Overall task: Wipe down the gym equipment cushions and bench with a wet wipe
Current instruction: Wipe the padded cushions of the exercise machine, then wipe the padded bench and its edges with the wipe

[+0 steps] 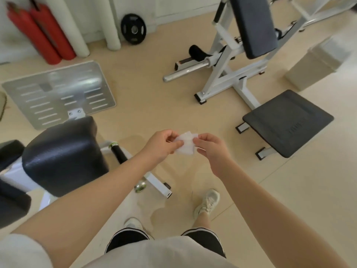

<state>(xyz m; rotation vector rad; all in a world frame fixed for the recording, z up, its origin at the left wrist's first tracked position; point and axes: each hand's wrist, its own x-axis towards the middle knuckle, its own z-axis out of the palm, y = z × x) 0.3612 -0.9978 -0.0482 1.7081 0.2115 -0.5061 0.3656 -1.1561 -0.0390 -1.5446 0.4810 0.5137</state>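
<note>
A small folded white wet wipe [185,143] hangs in mid-air at the centre of the view. My left hand [161,145] pinches its left edge and my right hand [210,147] pinches its right edge. A black padded cushion [61,155] of a white-framed machine sits low on the left. A flat dark seat pad [287,121] stands to the right, and a tilted dark back pad [255,26] rises behind it on a white frame [222,74].
A metal footplate [58,93] lies at the left. Red cylinders [38,31] and a black weight plate [133,29] lean on the far wall. A pale bin [313,64] stands at right. Beige floor lies between the machines; my feet are below.
</note>
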